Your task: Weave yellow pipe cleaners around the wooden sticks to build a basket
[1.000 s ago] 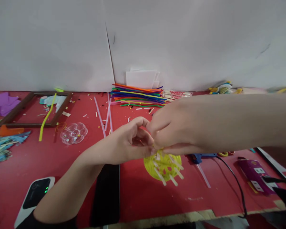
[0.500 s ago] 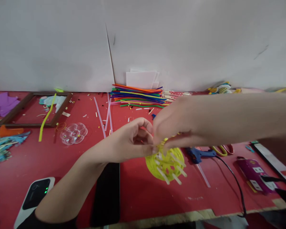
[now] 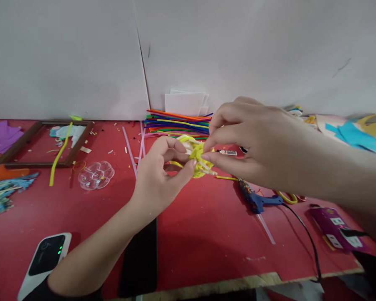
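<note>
Between my hands, above the red table, is a small round yellow pipe-cleaner weaving (image 3: 197, 151) with pale sticks poking out of it. My left hand (image 3: 161, 177) pinches its left side between thumb and fingers. My right hand (image 3: 250, 142) has its thumb and fingertips closed on the weaving's right side, and fingers hide part of it. A thin yellow strand (image 3: 227, 178) stretches right from below the weaving towards the blue glue gun (image 3: 258, 201); I cannot tell whether it is joined to the weaving.
Coloured pipe cleaners (image 3: 175, 122) lie at the back before white cards (image 3: 184, 103). To the left are a wooden frame (image 3: 34, 165), a clear flower-shaped tray (image 3: 95, 175) and a white device (image 3: 45, 261). A black phone (image 3: 141, 259) lies in front, a purple power strip (image 3: 335, 228) right.
Both hands have raised the yellow weaving up and slightly left, and it is tilted differently. My right forearm has swung lower, showing blue paper behind it.
</note>
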A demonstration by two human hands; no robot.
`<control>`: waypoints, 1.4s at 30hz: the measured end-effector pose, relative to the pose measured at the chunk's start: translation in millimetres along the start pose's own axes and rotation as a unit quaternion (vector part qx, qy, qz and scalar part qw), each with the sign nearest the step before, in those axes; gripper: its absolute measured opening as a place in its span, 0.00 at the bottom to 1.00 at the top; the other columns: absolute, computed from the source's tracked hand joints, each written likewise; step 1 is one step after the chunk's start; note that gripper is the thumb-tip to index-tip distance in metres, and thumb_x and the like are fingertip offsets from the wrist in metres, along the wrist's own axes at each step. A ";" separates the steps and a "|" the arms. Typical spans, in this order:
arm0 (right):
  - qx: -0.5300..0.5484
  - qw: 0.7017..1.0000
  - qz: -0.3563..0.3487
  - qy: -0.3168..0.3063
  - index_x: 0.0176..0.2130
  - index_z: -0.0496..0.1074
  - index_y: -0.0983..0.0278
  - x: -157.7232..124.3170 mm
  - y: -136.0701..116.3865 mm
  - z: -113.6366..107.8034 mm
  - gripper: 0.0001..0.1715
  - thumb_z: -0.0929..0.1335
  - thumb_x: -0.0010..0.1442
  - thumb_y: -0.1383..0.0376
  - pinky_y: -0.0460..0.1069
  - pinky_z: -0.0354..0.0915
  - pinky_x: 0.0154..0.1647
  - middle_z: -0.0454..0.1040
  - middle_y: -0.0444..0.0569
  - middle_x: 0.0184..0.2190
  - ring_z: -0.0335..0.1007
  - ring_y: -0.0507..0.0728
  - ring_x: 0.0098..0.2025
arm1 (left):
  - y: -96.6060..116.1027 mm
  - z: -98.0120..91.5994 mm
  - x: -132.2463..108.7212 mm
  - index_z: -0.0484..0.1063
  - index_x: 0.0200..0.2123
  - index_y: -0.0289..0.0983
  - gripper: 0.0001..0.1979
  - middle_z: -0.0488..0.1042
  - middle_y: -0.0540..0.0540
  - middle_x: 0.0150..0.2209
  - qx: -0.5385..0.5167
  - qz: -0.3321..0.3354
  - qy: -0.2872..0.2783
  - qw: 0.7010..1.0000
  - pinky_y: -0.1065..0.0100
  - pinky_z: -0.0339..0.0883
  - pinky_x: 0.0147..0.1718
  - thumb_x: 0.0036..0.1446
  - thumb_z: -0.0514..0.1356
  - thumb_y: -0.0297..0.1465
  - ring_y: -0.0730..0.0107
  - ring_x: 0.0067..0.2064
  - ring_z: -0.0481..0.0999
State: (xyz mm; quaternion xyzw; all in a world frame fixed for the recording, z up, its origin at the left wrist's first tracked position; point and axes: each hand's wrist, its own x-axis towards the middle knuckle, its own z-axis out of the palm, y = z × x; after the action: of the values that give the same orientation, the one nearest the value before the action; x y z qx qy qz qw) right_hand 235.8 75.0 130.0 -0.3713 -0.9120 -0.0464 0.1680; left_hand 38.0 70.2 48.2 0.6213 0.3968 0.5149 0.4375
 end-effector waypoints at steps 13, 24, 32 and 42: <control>-0.045 0.992 -0.014 0.117 0.41 0.79 0.62 -16.9 -21.4 15.5 0.09 0.68 0.69 0.65 0.59 0.71 0.51 0.81 0.53 0.42 0.74 0.63 0.47 | 0.3 0.6 -3.5 0.68 0.35 0.42 0.16 0.78 0.54 0.30 -0.061 0.008 0.045 0.997 0.68 0.81 0.34 0.53 0.74 0.30 0.67 0.35 0.84; -0.015 0.999 -0.025 0.037 0.37 0.80 0.57 -17.3 -17.7 1.5 0.14 0.66 0.69 0.69 0.55 0.72 0.47 0.81 0.48 0.43 0.74 0.60 0.46 | 2.6 1.2 -5.9 0.69 0.36 0.42 0.12 0.77 0.53 0.32 -0.077 0.006 0.011 0.997 0.70 0.78 0.33 0.57 0.71 0.30 0.71 0.34 0.81; 0.001 1.000 -0.030 0.001 0.37 0.80 0.56 -14.4 -10.2 -1.0 0.18 0.63 0.68 0.69 0.55 0.73 0.46 0.78 0.49 0.44 0.73 0.61 0.50 | 2.3 -0.4 -2.6 0.70 0.37 0.41 0.10 0.78 0.52 0.33 -0.117 -0.001 -0.033 0.993 0.71 0.77 0.35 0.59 0.71 0.30 0.71 0.35 0.80; 0.082 0.995 0.007 -0.059 0.38 0.82 0.55 -6.9 -12.2 -18.2 0.19 0.63 0.72 0.60 0.54 0.71 0.47 0.79 0.48 0.45 0.76 0.59 0.45 | -0.3 -4.0 2.4 0.77 0.41 0.39 0.16 0.81 0.52 0.32 -0.242 -0.077 -0.082 0.964 0.73 0.77 0.36 0.53 0.77 0.33 0.74 0.33 0.80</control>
State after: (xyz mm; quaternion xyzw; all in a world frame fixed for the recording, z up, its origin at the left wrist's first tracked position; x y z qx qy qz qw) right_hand 237.0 57.9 145.3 -0.3643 -0.9186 0.0521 0.1438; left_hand 34.4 73.1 48.9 0.5039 0.2701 0.5077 0.6444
